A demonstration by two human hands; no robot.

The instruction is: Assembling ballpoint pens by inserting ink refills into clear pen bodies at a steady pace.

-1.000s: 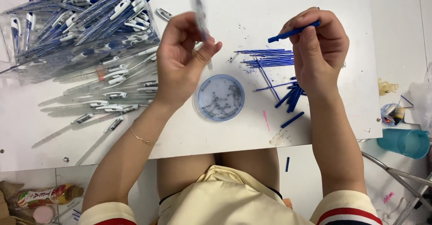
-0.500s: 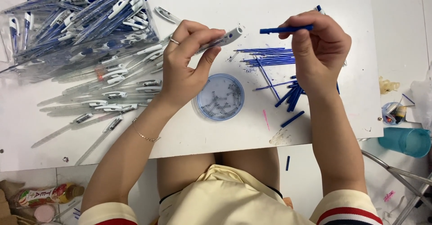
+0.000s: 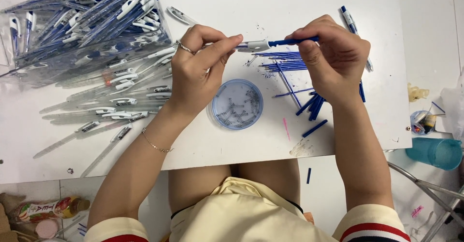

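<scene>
Both hands have drawn together above the round blue dish (image 3: 237,104). Her left hand (image 3: 195,70) pinches the clear pen barrel (image 3: 253,45), while her right hand (image 3: 333,58) grips the blue refill (image 3: 290,42) at its mouth, over the desk (image 3: 290,0).

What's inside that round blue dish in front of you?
The round blue dish holds many small dark metal springs, scattered loosely. Nothing covers it; both hands are above, beyond its rim.

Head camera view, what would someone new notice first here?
Both hands meet over the middle of the white table: the left hand holds a clear pen barrel, the right hand a blue piece at its end. A big heap of pens fills the far left; a round blue dish sits below the hands.
</scene>
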